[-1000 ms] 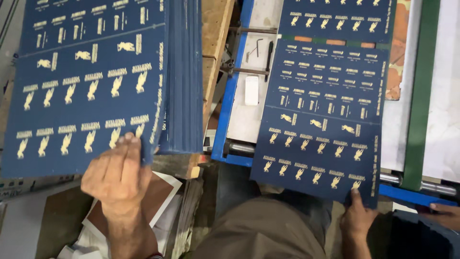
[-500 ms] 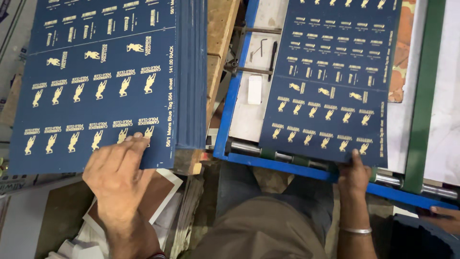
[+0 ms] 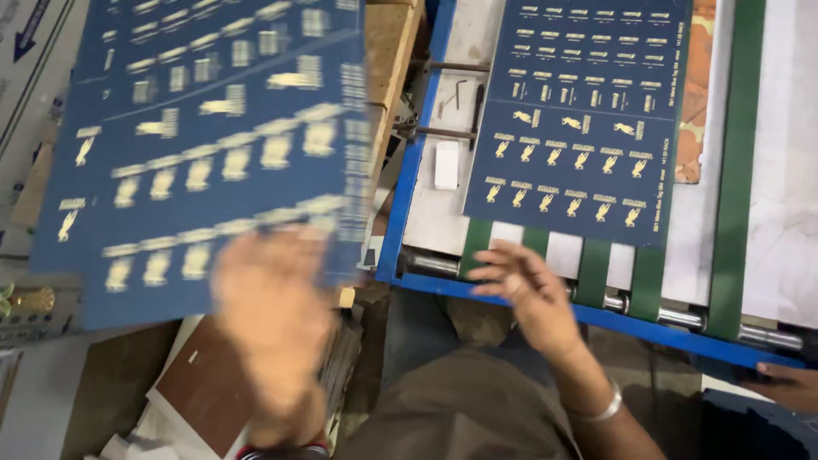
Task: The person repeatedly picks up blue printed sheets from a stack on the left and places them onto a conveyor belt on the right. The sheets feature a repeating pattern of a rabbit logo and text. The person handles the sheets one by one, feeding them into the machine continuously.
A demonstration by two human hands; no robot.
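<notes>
My left hand [image 3: 268, 328], blurred, grip unclear, lifts a blue printed sheet [image 3: 213, 162] off the stack. Right hand [image 3: 524, 290] spread, empty; previous sheet [image 3: 579, 119] lies just ahead on green belts [image 3: 648, 277]. Stack remains.

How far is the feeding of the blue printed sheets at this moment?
Done: one blue sheet lies flat on the green belts of the blue-framed machine. In hand: the left hand, blurred, lifts a top sheet off the stack; the right hand hovers open over the frame. Left: how many sheets remain cannot be told.

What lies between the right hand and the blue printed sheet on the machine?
In the head view, green belts over a white bed separate the right hand from the blue printed sheet.
</notes>
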